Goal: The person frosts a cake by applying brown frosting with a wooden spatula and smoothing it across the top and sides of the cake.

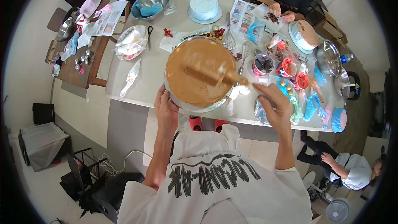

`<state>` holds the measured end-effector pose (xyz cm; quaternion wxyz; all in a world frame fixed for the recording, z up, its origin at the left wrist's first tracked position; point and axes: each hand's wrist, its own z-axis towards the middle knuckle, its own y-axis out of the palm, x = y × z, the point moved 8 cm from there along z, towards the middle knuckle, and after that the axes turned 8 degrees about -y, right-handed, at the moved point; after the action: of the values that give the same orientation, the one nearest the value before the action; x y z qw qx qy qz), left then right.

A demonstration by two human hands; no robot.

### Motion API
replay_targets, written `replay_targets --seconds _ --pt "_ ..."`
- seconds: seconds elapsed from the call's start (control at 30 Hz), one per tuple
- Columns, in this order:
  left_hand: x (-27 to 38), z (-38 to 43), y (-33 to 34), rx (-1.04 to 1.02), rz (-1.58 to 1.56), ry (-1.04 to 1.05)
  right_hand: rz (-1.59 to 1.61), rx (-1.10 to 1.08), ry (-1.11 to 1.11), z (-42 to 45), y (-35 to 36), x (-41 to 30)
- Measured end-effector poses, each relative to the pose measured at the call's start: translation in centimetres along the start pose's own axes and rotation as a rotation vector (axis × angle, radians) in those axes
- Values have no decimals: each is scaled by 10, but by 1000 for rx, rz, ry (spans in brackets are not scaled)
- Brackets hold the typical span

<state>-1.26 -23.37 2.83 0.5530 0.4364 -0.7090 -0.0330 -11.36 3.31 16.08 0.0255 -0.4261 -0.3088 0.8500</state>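
Note:
A round cake covered in caramel-brown frosting (pixel 199 90) stands before me on a round board or turntable. My left hand (pixel 167 107) touches the near left rim of that base, thumb and fingers against its edge. Between the thumb and fingers of my right hand (pixel 275 105) is the handle end of a frosting-smeared spatula (pixel 228 77); its blurred blade lies across or just over the cake top. Gold balls and red ornaments (pixel 217 31) lie behind the cake, beside a wire whisk (pixel 229 39).
Paper cups of coloured frosting (pixel 263 64) and piping bags (pixel 312 107) crowd the right side. Scissors (pixel 150 35) and a foil-like plate (pixel 132 42) lie left. A pale blue cake (pixel 204 7) and steel bowl (pixel 150 4) stand behind. Another person's hands (pixel 281 11) work at the far right.

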Motion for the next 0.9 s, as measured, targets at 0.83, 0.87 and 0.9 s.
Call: replay_targets --seconds 0.83,0.87,0.9 --pt "4 -10 1 -63 24 31 13 93 -120 16 -19 26" --pt "4 -10 1 -61 22 34 26 125 -87 18 -22 25" --pt "3 -9 0 -56 27 28 39 157 -53 19 -25 25"
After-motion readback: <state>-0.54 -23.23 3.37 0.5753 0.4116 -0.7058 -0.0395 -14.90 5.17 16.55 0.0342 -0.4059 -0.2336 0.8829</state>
